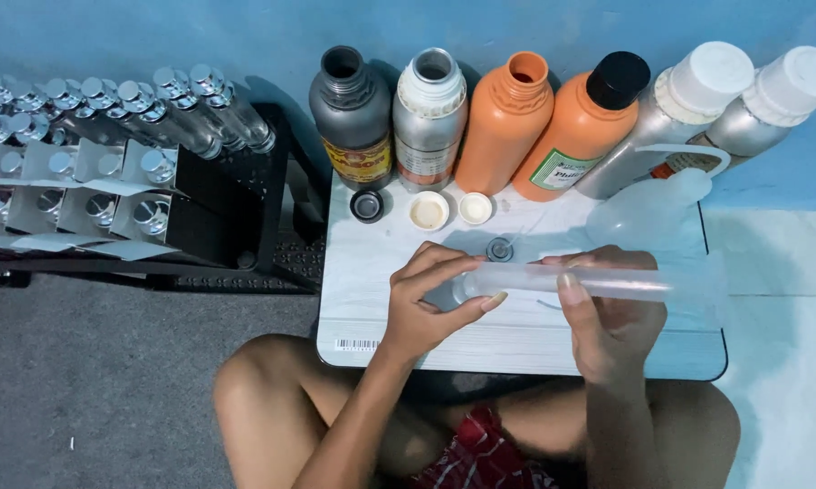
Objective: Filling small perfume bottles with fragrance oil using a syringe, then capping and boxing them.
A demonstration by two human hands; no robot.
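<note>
A blue painted wall (154,36) closes the far side of the scene. The floor is grey carpet (91,380) on the left and pale tile (779,272) on the right. A low desk (372,308) with a whitewashed wood-grain top and dark rounded edge stands against the wall. Beside it on the left sits a black perforated rack (263,199). Lighting is even and soft, with faint shadows cast on the wall.
</note>
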